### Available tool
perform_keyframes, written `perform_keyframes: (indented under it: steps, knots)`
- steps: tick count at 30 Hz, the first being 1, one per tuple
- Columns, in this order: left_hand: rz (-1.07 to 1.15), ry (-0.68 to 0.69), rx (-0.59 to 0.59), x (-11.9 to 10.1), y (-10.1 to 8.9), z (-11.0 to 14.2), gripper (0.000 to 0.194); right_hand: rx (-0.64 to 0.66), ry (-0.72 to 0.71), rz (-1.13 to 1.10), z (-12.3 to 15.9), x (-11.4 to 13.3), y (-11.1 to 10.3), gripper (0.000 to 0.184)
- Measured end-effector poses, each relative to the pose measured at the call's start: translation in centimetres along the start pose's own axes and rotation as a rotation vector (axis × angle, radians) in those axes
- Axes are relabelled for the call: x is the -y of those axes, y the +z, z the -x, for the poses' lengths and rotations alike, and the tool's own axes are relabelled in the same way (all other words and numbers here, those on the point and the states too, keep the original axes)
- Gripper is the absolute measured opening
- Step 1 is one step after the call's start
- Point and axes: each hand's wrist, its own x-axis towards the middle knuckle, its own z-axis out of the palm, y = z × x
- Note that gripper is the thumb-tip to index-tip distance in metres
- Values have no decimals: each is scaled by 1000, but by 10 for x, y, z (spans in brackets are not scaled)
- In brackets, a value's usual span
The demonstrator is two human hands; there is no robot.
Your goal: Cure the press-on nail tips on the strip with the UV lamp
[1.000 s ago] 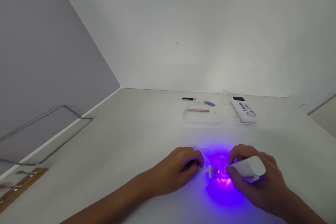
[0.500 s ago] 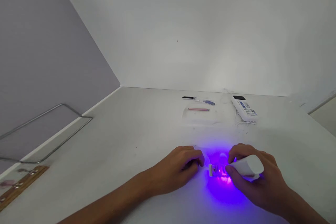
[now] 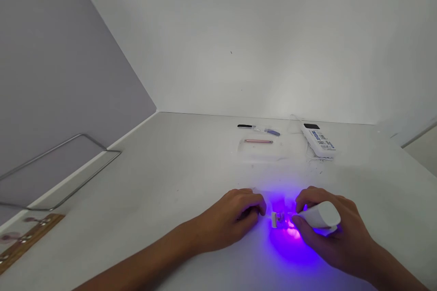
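My right hand (image 3: 336, 232) grips a white handheld UV lamp (image 3: 324, 215), which throws violet light down onto the tabletop. Under its glow lies a small item with a pale, block-like end (image 3: 274, 219); glare hides most of it, and I cannot tell its kind. My left hand (image 3: 235, 216) rests on the table just left of that item, fingers curled in and thumb bent beneath them. Whatever those fingers hold, if anything, is hidden.
Farther back on the white table lie a pink pen-like stick (image 3: 258, 141), a black-handled tool (image 3: 246, 126), a blue-ended tool (image 3: 273, 132) and a white device with a dark screen (image 3: 319, 141). At left are a wire frame (image 3: 85, 185) and a wooden strip with hooks (image 3: 32, 241).
The lamp in my right hand has shifted very slightly left. My left hand stays where it was, and the violet glow continues.
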Motion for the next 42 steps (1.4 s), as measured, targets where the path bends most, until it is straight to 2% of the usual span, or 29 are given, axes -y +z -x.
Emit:
perform_keyframes:
  steps: [42]
  knots:
    - [-3, 8, -9, -4, 0, 1, 20, 46, -58, 47, -2, 0, -1, 11]
